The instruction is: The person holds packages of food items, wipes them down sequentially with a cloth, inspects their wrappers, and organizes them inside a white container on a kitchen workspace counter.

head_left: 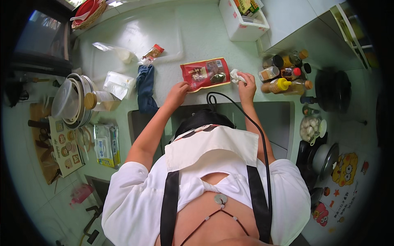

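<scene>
A red food pouch (205, 74) with a dark picture and a pale edge lies flat on the pale green counter. My left hand (177, 92) touches its near left corner, fingers closed at the edge. To the right of the pouch, my right hand (247, 84) is closed on a crumpled white tissue (237, 76). Left of the pouch lie a rolled dark blue cloth (146, 88) and a small red packet (153, 53). Farther left is a white tissue pack (118, 85).
Several sauce and spice bottles (283, 84) stand to the right. A white box (245, 20) sits at the back. On the left are stacked bowls (76, 98), a wooden-lidded jar (100, 101) and a wipes pack (106, 145). A black cable (256, 123) runs past my right arm.
</scene>
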{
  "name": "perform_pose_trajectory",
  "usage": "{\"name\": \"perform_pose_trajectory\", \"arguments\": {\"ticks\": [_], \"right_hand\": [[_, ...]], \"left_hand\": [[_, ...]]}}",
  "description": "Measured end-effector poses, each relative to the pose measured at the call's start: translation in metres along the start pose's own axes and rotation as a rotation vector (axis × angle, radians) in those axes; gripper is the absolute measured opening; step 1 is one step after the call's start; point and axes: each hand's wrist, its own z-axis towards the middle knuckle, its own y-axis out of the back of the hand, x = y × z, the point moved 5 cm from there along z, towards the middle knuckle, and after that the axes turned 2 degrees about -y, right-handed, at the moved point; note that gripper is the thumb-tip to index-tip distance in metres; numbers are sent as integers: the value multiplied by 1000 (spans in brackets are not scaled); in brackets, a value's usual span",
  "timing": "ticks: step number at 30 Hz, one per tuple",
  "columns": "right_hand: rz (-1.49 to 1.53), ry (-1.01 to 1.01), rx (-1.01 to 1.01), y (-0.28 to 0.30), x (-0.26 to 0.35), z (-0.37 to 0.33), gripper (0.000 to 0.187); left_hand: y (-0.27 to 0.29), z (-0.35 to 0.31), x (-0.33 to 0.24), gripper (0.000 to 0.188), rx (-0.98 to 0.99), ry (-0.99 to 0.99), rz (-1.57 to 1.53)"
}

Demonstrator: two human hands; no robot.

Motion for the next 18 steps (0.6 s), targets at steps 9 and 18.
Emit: {"name": "perform_pose_trajectory", "arguments": {"ticks": [9, 18], "right_hand": [[-116, 459, 543, -103, 69, 13, 32], [-420, 680, 793, -172, 53, -33, 15]], "left_hand": [[4, -32, -26, 31, -141, -93, 298], [-14, -53, -23, 42, 43, 78, 493]]}}
